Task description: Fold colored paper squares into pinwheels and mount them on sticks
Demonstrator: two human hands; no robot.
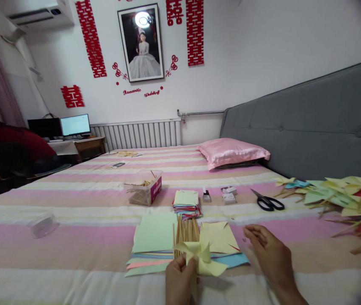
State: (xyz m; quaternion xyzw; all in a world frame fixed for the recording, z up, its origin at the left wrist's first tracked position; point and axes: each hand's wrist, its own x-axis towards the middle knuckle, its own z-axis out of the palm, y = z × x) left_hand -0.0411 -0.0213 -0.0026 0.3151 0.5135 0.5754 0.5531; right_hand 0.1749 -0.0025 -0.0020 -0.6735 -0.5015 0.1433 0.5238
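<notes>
My left hand (180, 277) is closed around a yellow paper pinwheel (201, 256), held low at the bottom middle of the view. My right hand (267, 252) lies on the striped bedspread to the right of it, fingers curled and pointing left toward a yellow paper square (218, 237); nothing shows in it. Under the pinwheel lie several thin wooden sticks (186, 231) and sheets of coloured paper, among them a light green sheet (155, 233).
A stack of coloured paper (186, 203), small boxes (229, 195), black scissors (267, 201) and a clear box of sticks (144, 190) lie farther back. Finished pinwheels (342, 199) pile up at right. A pink pillow (231, 152) leans by the grey headboard (310, 127). A clear lid (42, 224) lies left.
</notes>
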